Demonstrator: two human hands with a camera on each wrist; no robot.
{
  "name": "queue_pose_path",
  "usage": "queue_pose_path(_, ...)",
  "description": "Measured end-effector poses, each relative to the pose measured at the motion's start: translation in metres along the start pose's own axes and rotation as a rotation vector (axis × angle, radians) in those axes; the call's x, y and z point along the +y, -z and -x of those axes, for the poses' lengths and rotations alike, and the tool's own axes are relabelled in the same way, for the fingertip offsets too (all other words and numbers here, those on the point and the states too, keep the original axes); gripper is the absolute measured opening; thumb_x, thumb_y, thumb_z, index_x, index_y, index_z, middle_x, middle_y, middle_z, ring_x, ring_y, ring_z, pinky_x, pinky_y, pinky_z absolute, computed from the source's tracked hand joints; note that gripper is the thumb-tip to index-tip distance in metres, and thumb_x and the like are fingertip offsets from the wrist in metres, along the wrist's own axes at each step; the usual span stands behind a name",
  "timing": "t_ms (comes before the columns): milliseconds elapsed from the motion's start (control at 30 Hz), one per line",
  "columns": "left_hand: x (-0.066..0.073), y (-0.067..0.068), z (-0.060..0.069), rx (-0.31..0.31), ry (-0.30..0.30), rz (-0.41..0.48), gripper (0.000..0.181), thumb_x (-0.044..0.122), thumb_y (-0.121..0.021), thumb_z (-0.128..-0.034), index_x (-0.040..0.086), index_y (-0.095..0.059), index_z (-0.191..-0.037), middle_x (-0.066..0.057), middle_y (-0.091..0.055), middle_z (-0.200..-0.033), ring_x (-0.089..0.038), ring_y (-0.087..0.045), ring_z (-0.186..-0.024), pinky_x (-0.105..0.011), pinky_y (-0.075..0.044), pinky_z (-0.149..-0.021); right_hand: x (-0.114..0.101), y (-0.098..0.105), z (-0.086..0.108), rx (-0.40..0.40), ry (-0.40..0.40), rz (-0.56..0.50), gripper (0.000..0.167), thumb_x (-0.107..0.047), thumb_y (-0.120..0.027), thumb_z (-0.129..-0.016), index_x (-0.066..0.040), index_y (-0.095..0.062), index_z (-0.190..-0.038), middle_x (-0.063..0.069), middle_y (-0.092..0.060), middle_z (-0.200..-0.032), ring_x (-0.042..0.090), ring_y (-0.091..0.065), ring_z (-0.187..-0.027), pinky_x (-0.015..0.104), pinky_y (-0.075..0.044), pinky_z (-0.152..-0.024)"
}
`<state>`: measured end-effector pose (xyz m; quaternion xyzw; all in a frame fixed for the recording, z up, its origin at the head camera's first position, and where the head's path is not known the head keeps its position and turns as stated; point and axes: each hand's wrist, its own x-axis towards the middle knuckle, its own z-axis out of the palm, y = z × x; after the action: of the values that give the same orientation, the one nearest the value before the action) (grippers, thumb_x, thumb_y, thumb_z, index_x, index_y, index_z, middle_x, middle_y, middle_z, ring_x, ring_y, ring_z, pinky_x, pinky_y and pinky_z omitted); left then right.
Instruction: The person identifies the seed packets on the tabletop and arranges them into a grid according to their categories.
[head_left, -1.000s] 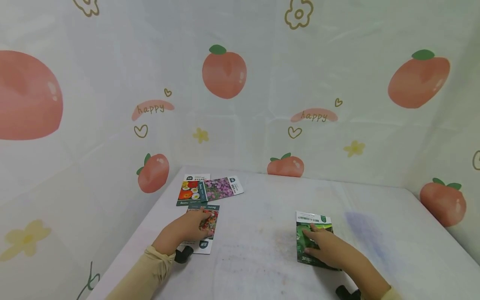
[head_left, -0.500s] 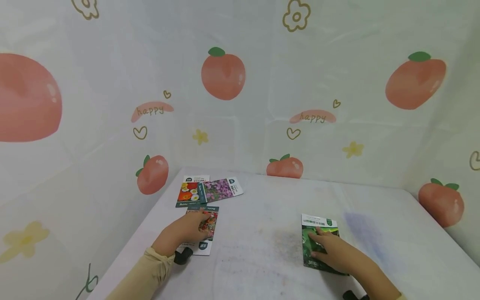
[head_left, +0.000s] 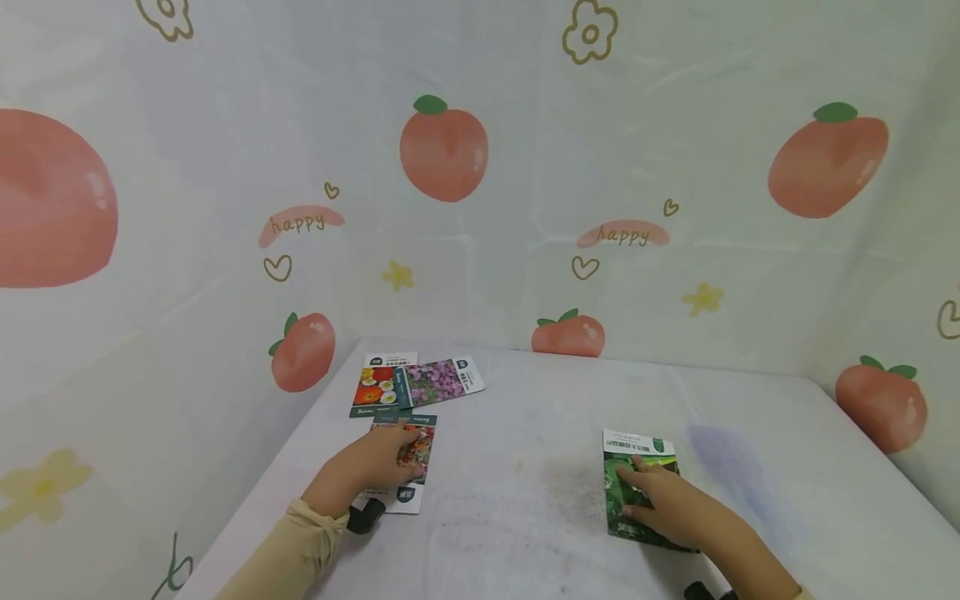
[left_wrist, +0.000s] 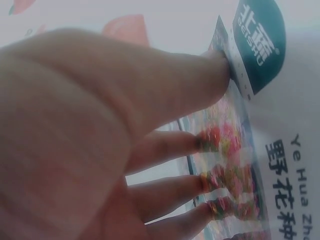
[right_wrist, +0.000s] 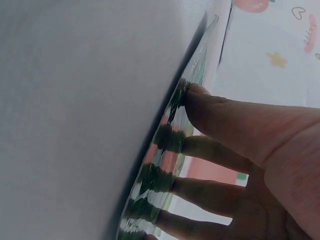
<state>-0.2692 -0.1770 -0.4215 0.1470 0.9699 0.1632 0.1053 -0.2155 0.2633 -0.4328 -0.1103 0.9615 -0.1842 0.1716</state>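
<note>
In the head view my left hand (head_left: 367, 462) rests on a seed packet (head_left: 408, 498) with red flowers printed on it, which lies flat on the table's left side. The left wrist view has the thumb and several fairly straight fingers touching the glossy front of this packet (left_wrist: 280, 130). To the right, my right hand (head_left: 667, 504) presses on a green seed packet (head_left: 621, 462) with a white top band. Its spread fingertips meet the shiny surface of the packet (right_wrist: 167, 150) in the right wrist view. Part of each packet is hidden under the hand.
Behind the left hand lie a seed packet with orange, yellow and white flowers (head_left: 366, 396) and one with purple flowers (head_left: 435, 382), overlapping it. The white tabletop (head_left: 517, 500) has a bluish stain at right. Walls with printed peaches (head_left: 444, 154) stand around it.
The green packet has slid a little to the right under my right hand, then stayed there over the last half second. My left hand has kept its place on the red-flower packet.
</note>
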Motion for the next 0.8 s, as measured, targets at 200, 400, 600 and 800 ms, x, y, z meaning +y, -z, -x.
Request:
queue_pose_path(200, 0.0029, 0.0022, 0.0011, 0.004, -0.009, -0.006, 0.062, 0.028, -0.081, -0.0935, 0.005, -0.062, -0.148, -0.03, -0.048, -0.16, -0.05, -0.048, -0.147, -0.065, -0.043, -0.117, -0.0002, 0.001, 0.0006, 0.006, 0.007, 0.016, 0.072, -0.033, -0.077, -0.097, -0.002, -0.051, -0.156, 0.04, -0.029, -0.164, 0.066, -0.031, -0.147, 0.078, -0.034, -0.113)
queue_pose_path(400, 0.0032, 0.0026, 0.0011, 0.001, -0.008, -0.002, 0.062, 0.027, -0.081, -0.0937, 0.004, -0.062, -0.148, -0.03, -0.048, -0.16, -0.05, -0.049, -0.147, -0.065, -0.043, -0.117, -0.0027, 0.002, 0.0012, 0.005, -0.002, 0.022, 0.072, -0.033, -0.078, -0.097, -0.002, -0.051, -0.156, 0.04, -0.03, -0.164, 0.067, -0.03, -0.147, 0.078, -0.033, -0.113)
queue_pose_path(600, 0.0027, 0.0, -0.0017, 0.004, -0.007, -0.015, 0.061, 0.03, -0.08, -0.0942, 0.005, -0.062, -0.147, -0.03, -0.047, -0.16, -0.05, -0.048, -0.147, -0.065, -0.042, -0.118, -0.0031, 0.0024, 0.0021, 0.015, 0.008, 0.013, 0.072, -0.032, -0.078, -0.097, -0.001, -0.05, -0.156, 0.04, -0.029, -0.165, 0.068, -0.028, -0.147, 0.079, -0.033, -0.113)
queue_pose_path(800, 0.0016, -0.0034, -0.0032, 0.003, -0.01, -0.023, 0.061, 0.031, -0.081, -0.0939, 0.005, -0.063, -0.147, -0.031, -0.047, -0.16, -0.05, -0.047, -0.148, -0.065, -0.041, -0.119, -0.0022, 0.0006, 0.0004, 0.001, -0.001, 0.018, 0.072, -0.032, -0.077, -0.097, -0.001, -0.05, -0.156, 0.04, -0.029, -0.165, 0.067, -0.029, -0.147, 0.078, -0.033, -0.113)
